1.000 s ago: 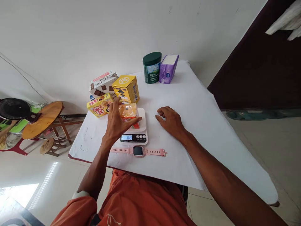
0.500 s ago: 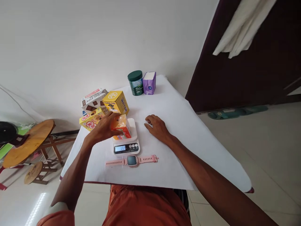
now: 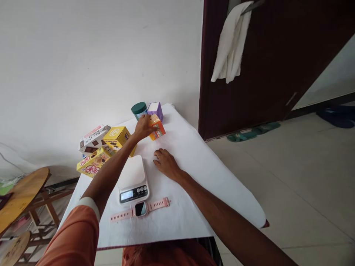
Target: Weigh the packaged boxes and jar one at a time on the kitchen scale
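The left hand (image 3: 143,127) has its grip pinching a small orange boxy pack (image 3: 157,127), right near the round dark green lidded tub (image 3: 139,109); the right hand (image 3: 167,163) just chills on the white-covered counter (image 3: 188,147), grip loosely spread, near the flat white plastic scale (image 3: 131,173).

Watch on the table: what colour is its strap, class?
The watch strap is pink, seen best in the head view.

I count one orange pack (image 3: 159,130) in the left hand (image 3: 143,126), one green tub (image 3: 139,108) and one purple pack (image 3: 157,108) just beyond it, and at least three boxes (image 3: 94,162) to its left. Near left of the right hand (image 3: 167,164): one scale (image 3: 133,173), one watch (image 3: 140,209). Well right: one towel (image 3: 233,40), two green slippers (image 3: 242,136).
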### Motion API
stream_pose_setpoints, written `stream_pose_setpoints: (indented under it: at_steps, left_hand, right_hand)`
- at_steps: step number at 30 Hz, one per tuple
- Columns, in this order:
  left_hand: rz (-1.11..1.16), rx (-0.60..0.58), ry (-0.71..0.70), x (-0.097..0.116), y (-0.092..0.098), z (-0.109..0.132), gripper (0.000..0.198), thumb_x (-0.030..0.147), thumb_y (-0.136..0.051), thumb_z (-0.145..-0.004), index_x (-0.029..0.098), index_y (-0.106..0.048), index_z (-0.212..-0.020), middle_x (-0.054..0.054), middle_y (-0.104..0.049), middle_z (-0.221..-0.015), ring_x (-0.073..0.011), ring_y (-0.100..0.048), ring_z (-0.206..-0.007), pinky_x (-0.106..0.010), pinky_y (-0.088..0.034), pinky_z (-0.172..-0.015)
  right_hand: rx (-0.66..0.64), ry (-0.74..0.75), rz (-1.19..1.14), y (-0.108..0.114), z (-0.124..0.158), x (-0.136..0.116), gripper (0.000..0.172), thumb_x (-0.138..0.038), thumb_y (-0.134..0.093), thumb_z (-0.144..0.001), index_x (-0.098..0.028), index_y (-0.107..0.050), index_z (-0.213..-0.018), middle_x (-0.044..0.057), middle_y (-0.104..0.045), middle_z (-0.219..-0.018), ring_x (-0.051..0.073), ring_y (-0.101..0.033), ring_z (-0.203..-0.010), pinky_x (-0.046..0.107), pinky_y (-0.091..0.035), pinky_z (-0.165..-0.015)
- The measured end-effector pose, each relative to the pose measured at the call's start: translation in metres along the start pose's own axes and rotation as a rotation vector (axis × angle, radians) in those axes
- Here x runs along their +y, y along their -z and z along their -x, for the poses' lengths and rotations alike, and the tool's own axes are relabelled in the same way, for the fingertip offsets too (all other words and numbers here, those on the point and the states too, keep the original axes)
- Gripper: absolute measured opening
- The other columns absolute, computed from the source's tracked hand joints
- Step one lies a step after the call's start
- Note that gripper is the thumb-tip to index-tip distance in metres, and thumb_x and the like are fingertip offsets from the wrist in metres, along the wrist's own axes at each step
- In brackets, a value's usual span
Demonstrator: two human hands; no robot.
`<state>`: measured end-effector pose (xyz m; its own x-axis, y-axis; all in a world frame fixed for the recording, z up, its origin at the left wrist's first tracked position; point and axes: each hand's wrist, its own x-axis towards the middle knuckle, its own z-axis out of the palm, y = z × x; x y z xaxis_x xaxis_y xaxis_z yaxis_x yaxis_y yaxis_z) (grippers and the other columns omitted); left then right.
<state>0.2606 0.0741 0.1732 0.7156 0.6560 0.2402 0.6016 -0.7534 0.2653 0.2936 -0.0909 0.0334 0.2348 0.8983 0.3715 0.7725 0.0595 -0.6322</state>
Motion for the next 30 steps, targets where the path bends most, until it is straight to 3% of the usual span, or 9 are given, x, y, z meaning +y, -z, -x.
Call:
stream_pose_setpoints:
  at_steps: [4,10,16,25,30]
  left_hand:
    - [0.02,-0.039,0.03,0.002,-0.03,-0.04,0.06,0.022,-0.089,-0.077,0.016,-0.057,-0.126,-0.017,-0.059,-0.133,-0.0322,-0.058,-0.126,-0.044,-0.048,-0.105]
    - [0.034,-0.033,0.025,0.002,-0.048,-0.073,0.061,0.022,-0.087,-0.078,0.019,-0.051,-0.127,-0.016,-0.059,-0.133,-0.0308,-0.055,-0.129,-0.041,-0.043,-0.106]
    - [0.019,0.028,0.076,0.005,-0.061,-0.088,0.057,0.025,-0.082,-0.085,0.02,-0.044,-0.128,-0.02,-0.057,-0.135,-0.0328,-0.054,-0.128,-0.042,-0.041,-0.104]
    - [-0.033,0.107,0.119,0.006,-0.072,-0.105,0.049,0.021,-0.076,-0.089,0.019,-0.049,-0.131,-0.022,-0.054,-0.145,-0.0392,-0.045,-0.139,-0.05,-0.036,-0.112]
    - [-0.031,0.217,0.043,0.005,-0.075,-0.105,0.039,0.012,-0.075,-0.091,0.014,-0.056,-0.125,-0.023,-0.059,-0.14,-0.0396,-0.046,-0.14,-0.058,-0.032,-0.119]
  right_hand:
    - [-0.003,0.015,0.01,0.001,0.001,-0.001,0.015,-0.01,-0.066,-0.092,-0.02,-0.064,-0.103,0.01,-0.07,-0.109,0.025,-0.063,-0.104,0.039,-0.054,-0.097]
    - [-0.006,0.044,0.053,0.0,0.004,-0.002,0.015,-0.009,-0.064,-0.093,-0.022,-0.062,-0.101,0.011,-0.069,-0.107,0.027,-0.062,-0.101,0.04,-0.055,-0.091]
    - [-0.016,0.044,0.068,-0.003,0.005,-0.001,0.016,-0.01,-0.063,-0.093,-0.022,-0.063,-0.103,0.012,-0.069,-0.108,0.029,-0.062,-0.103,0.042,-0.057,-0.093]
    - [-0.048,0.01,0.066,-0.002,0.006,-0.003,0.016,-0.009,-0.061,-0.094,-0.02,-0.064,-0.105,0.013,-0.069,-0.111,0.029,-0.063,-0.105,0.042,-0.057,-0.094]
    - [-0.02,0.054,0.053,-0.004,0.007,0.002,0.016,-0.011,-0.06,-0.094,-0.023,-0.063,-0.106,0.012,-0.069,-0.109,0.028,-0.062,-0.102,0.042,-0.056,-0.093]
